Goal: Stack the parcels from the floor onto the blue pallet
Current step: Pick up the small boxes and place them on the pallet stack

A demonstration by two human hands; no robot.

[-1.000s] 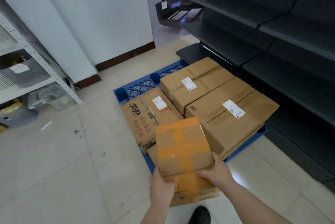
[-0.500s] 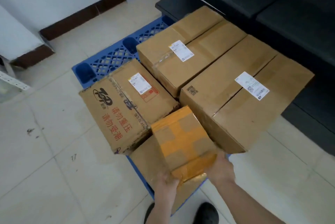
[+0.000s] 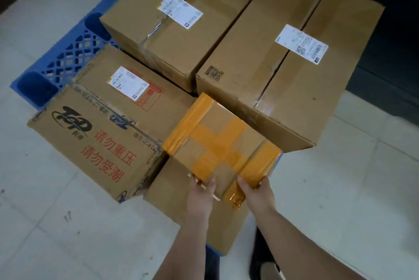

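Setting a small parcel down onto the stack looks like the step in hand, judged from how both hands hold it low over the boxes at the near edge of the pallet. Going from the left: the blue grid of the pallet shows bare at its far left corner, and a printed box with red lettering sits along the left edge, its near end overhanging the tiled floor. Next to it, at the near edge, a plain brown box lies under the hands. The left hand grips the near edge of the orange-taped parcel, thumb on top and fingers curled out of sight beneath. The right hand pinches the same edge just beside it, thumb over the tape and fingers underneath. The parcel tilts, its far end resting between the printed box and the big box; whether its near end touches the plain box I cannot tell. A labelled box stands at the far edge, and the big box fills the right side, overhanging the near right corner. All boxes are sealed, so their contents are hidden. The next move probably calls for lowering the near end flat, then letting go.
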